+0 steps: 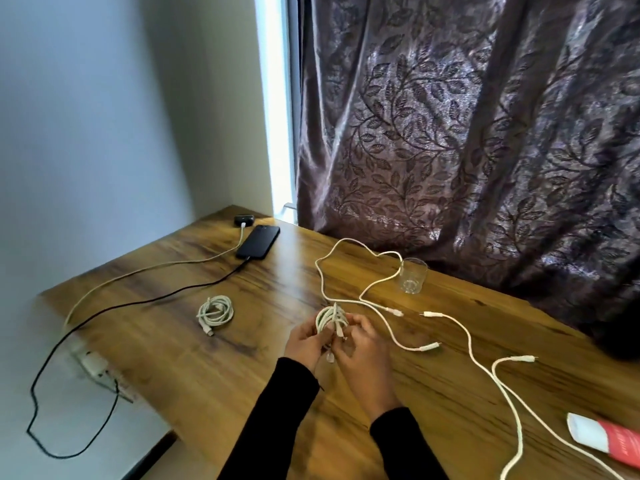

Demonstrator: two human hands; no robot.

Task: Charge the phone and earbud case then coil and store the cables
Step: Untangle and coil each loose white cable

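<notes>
Over the wooden table point(214, 372), my left hand point(304, 344) and my right hand point(360, 344) both grip a partly coiled white cable point(329, 318). Its loose tail runs back toward a clear glass point(412, 275). A finished white coil point(215, 311) lies to the left. A black phone point(258, 241) lies at the far corner with a black cable point(166, 296) plugged in. Behind it sits a dark earbud case point(244, 220) with a white cable point(138, 271) attached. Another loose white cable point(485, 372) trails right.
Both charging cables drop over the table's left edge to a white power strip point(91, 363) below. A red and white package point(609, 443) lies at the right edge. A patterned curtain point(467, 133) hangs behind the table.
</notes>
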